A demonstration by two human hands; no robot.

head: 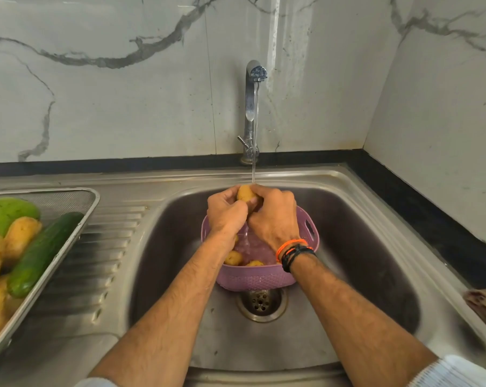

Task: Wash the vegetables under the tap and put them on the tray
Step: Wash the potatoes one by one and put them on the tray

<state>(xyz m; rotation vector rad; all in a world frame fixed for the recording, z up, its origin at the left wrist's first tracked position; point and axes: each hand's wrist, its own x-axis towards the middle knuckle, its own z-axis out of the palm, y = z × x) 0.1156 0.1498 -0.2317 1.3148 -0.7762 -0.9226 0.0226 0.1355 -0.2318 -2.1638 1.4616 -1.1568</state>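
Both hands grip one yellow-brown potato (245,193) under the running tap (253,107), above a purple plastic basket (260,279) that sits in the steel sink (348,247). My left hand (225,212) curls round its left side, my right hand (275,216) round its right. Water runs down between my hands into the basket, where two more potatoes (234,257) show. At the left, a steel mesh tray (77,219) holds a cucumber (40,255), several potatoes (21,236) and a large green vegetable (4,213).
The tray stands on the ribbed draining board (102,261) left of the basin. The drain (261,303) lies just in front of the basket. A black counter edge (420,208) and marble walls close in the back and right. A cloth-like object (484,305) lies at the right edge.
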